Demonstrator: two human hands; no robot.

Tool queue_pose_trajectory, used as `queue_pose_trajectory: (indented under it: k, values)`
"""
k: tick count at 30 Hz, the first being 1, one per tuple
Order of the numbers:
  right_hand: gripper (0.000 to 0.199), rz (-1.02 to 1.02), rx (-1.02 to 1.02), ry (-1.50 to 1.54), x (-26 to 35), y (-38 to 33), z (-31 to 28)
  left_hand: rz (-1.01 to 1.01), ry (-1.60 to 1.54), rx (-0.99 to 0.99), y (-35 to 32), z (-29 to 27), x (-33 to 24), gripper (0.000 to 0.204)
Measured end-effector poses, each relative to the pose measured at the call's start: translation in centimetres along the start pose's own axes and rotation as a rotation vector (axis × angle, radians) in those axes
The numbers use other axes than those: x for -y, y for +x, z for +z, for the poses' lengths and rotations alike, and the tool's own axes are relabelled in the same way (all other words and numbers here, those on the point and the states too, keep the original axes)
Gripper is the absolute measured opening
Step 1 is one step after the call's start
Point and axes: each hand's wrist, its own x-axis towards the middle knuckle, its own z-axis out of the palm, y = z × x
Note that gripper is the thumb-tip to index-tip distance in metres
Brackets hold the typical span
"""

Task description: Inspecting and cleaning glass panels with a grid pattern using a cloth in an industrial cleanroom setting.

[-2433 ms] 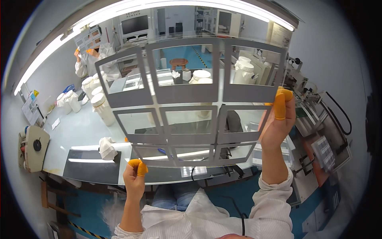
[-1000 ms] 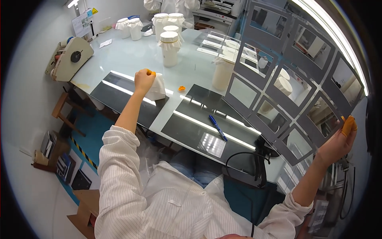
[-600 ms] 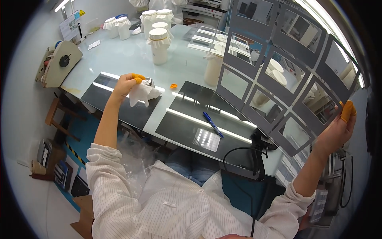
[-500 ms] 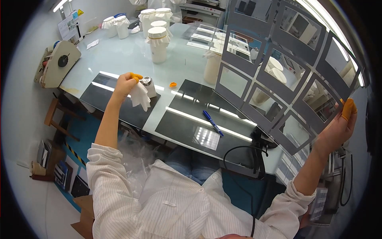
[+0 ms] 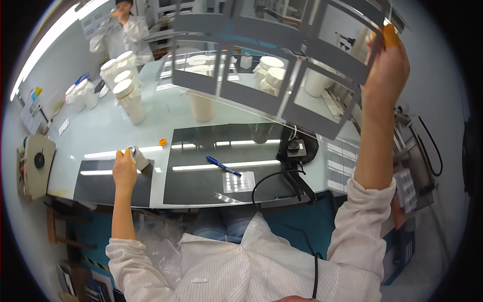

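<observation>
Head view. The right hand (image 5: 386,68), raised high, is closed on the right edge of a grey rectangular frame sheet with clear window panes (image 5: 274,55). The sheet hangs in the air above the white glass-topped bench (image 5: 100,131); its long axis runs left to right, and its lower edge tilts toward the person. The left hand (image 5: 124,170) rests on the bench, fingers curled around a small white wad of cloth (image 5: 138,158), at a dark rectangular panel (image 5: 108,183). A blue pen (image 5: 223,166) lies well apart, to the right.
</observation>
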Motion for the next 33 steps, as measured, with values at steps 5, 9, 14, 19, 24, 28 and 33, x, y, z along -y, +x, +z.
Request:
queue_pose_trajectory:
  k: [5, 9, 14, 19, 24, 28, 33]
  values:
    - [0.011, 0.066, 0.019, 0.153, 3.3, -0.4, 4.5, 0.037, 0.041, 0.046, -0.1, -0.4, 1.1, 0.026]
    - [0.011, 0.013, 0.010, 0.243, 3.6, 0.9, 4.9, -0.017, 0.021, -0.002, 1.0, -0.7, 0.6, 0.022]
    - [0.013, -0.018, 0.105, 0.357, 4.2, 1.3, 5.2, -0.055, 0.097, 0.109, 1.0, -1.3, 0.6, 0.022]
    - [0.011, -0.036, 0.116, 0.308, 4.6, 1.1, 6.1, 0.137, -0.620, -0.068, 2.6, -4.4, -6.9, 0.031]
    - [0.011, 0.360, 0.324, 0.765, 4.7, 0.8, 7.1, 0.078, -1.802, 0.395, 3.5, -11.1, -18.6, 0.037]
    - [0.014, 0.217, 0.191, 0.438, 6.6, -3.4, 10.0, 0.155, -2.169, 0.570, 4.7, -12.9, -23.7, 0.035]
    - [0.016, 0.269, 0.258, 0.466, 6.2, -4.2, 10.2, 0.541, -2.422, 0.590, 5.4, -15.9, -27.5, 0.050]
